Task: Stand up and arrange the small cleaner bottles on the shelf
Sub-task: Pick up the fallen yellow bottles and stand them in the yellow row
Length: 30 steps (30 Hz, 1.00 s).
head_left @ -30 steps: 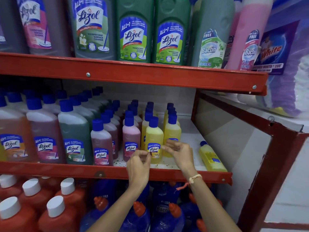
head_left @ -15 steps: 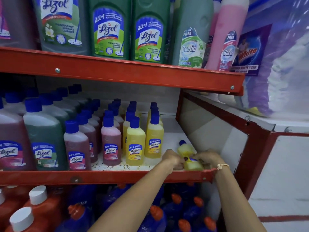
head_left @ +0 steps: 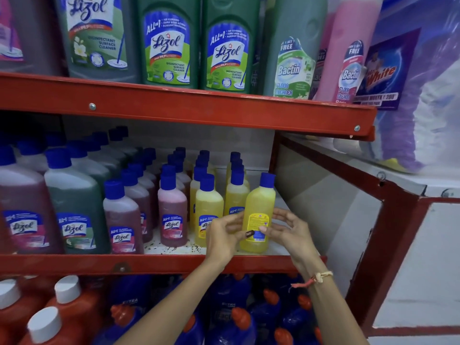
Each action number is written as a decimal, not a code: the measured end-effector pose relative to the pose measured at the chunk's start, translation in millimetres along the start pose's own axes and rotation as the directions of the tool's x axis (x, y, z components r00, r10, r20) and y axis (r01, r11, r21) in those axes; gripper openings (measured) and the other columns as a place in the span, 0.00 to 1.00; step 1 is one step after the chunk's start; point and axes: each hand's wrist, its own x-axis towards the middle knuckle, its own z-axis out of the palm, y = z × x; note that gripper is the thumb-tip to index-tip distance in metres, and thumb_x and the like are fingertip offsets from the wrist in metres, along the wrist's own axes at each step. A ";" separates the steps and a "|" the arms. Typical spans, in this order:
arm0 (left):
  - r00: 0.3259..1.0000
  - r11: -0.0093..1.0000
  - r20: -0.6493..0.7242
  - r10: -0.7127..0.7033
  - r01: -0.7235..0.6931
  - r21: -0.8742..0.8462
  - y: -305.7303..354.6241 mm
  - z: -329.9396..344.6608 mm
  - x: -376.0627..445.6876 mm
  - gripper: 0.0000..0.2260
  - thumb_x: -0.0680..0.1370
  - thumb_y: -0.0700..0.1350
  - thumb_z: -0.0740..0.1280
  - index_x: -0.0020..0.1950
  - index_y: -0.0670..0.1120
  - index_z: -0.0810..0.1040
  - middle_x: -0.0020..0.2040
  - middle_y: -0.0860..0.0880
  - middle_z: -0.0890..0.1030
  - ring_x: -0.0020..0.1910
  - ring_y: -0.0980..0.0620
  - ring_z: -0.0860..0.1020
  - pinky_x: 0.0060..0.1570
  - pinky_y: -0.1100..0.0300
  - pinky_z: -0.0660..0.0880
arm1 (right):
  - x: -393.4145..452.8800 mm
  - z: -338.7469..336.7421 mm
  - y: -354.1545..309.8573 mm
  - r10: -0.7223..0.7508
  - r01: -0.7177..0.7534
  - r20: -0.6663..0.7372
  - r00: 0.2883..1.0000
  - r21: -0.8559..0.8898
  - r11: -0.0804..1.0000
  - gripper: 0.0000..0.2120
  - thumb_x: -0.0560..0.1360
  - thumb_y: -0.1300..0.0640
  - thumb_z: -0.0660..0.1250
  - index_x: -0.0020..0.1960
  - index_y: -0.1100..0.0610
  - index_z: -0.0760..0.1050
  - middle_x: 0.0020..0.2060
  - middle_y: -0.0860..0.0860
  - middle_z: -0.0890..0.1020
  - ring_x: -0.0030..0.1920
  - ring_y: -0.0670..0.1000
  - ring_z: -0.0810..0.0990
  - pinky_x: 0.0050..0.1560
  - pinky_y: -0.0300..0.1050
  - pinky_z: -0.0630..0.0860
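Three red metal shelves (head_left: 189, 113) fill the frame from left to right. Large green cleaner jugs (head_left: 169, 43) stand along the top of the frame, with a pink bottle (head_left: 348, 53) at the upper right. Orange bottles with white caps (head_left: 62, 310) and blue bottles with orange caps (head_left: 236, 317) sit along the bottom. On the middle shelf, mid-size purple and green bottles (head_left: 72, 207) occupy the left side, and rows of small pink bottles (head_left: 171, 210) and small yellow bottles (head_left: 207, 210) run back toward the centre. Just right of those rows, near the shelf's front edge at frame centre, a small yellow cleaner bottle (head_left: 258, 215) stands upright with its back label facing out and its blue cap on. The left hand (head_left: 224, 237) curls loosely around the bottle's left side, thumb tip touching the label. The right hand (head_left: 291, 232) is half open at the bottle's right side, thumb on the label, fingers spread just off it. A thread bracelet (head_left: 316, 278) circles the right wrist.
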 end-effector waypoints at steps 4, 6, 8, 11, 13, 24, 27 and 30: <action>0.997 0.998 -0.077 -0.028 0.024 -0.055 -9.9 -11.4 -2.4 0.22 0.67 0.29 0.71 0.58 0.44 0.79 0.48 0.49 0.83 0.49 0.47 0.82 0.46 0.53 0.81 | 0.4 18.9 7.3 -0.046 0.046 0.018 0.999 -0.001 0.999 0.25 0.64 0.68 0.78 0.60 0.61 0.76 0.55 0.53 0.83 0.53 0.54 0.84 0.43 0.37 0.82; 0.994 0.999 -0.105 -0.022 0.019 -0.029 -13.0 -12.8 -4.4 0.22 0.67 0.29 0.70 0.58 0.44 0.79 0.51 0.47 0.83 0.49 0.48 0.82 0.50 0.49 0.80 | 1.7 22.9 13.1 -0.050 0.050 0.031 0.998 -0.017 0.999 0.25 0.64 0.67 0.78 0.59 0.60 0.77 0.56 0.54 0.83 0.54 0.54 0.84 0.45 0.38 0.82; 0.993 1.000 -0.121 -0.008 0.007 -0.007 -16.5 -12.5 -7.5 0.21 0.68 0.29 0.70 0.59 0.42 0.78 0.54 0.45 0.83 0.48 0.52 0.82 0.51 0.55 0.80 | 0.6 23.9 17.4 -0.051 0.051 0.048 0.998 0.001 0.999 0.23 0.64 0.67 0.78 0.57 0.58 0.77 0.56 0.55 0.83 0.54 0.53 0.84 0.49 0.40 0.82; 0.992 1.000 -0.125 -0.005 0.004 -0.007 -19.1 -11.9 -13.6 0.19 0.70 0.30 0.69 0.59 0.41 0.78 0.54 0.48 0.81 0.45 0.59 0.80 0.44 0.70 0.78 | -3.1 25.8 20.3 -0.119 0.120 0.022 0.993 -0.060 0.991 0.22 0.64 0.65 0.78 0.56 0.53 0.78 0.54 0.51 0.84 0.55 0.50 0.83 0.55 0.40 0.80; 0.993 1.000 -0.118 -0.008 0.004 -0.028 -19.5 -13.0 -17.6 0.17 0.71 0.33 0.70 0.58 0.42 0.79 0.53 0.50 0.82 0.45 0.62 0.80 0.44 0.71 0.77 | -9.6 30.2 21.6 -0.156 0.148 -0.044 0.987 -0.148 0.978 0.23 0.64 0.60 0.79 0.57 0.54 0.78 0.54 0.48 0.83 0.54 0.45 0.82 0.47 0.31 0.79; 0.995 0.987 -0.083 -0.063 0.050 -0.155 -17.8 -15.5 -20.6 0.07 0.74 0.39 0.67 0.46 0.49 0.83 0.43 0.50 0.85 0.46 0.51 0.83 0.46 0.63 0.79 | -13.7 46.2 15.2 -0.165 0.155 -0.033 0.986 -0.208 0.966 0.16 0.69 0.52 0.76 0.55 0.53 0.81 0.50 0.47 0.85 0.45 0.47 0.86 0.47 0.43 0.83; 0.993 0.997 -0.113 -0.042 0.035 -0.061 -13.3 -13.7 -20.7 0.11 0.76 0.38 0.64 0.52 0.50 0.81 0.47 0.55 0.83 0.48 0.57 0.81 0.48 0.68 0.76 | -2.0 34.8 14.1 -0.094 0.099 0.058 0.994 -0.086 0.991 0.13 0.69 0.57 0.76 0.53 0.53 0.82 0.55 0.54 0.83 0.48 0.52 0.86 0.49 0.46 0.83; 0.996 0.999 -0.082 -0.042 0.041 -0.007 -7.1 -10.8 -22.3 0.18 0.76 0.34 0.61 0.63 0.46 0.76 0.57 0.55 0.79 0.54 0.61 0.76 0.54 0.71 0.71 | 6.3 25.8 9.5 -0.121 0.127 0.091 0.989 -0.058 0.990 0.17 0.69 0.61 0.75 0.58 0.55 0.79 0.54 0.53 0.85 0.56 0.50 0.83 0.49 0.35 0.80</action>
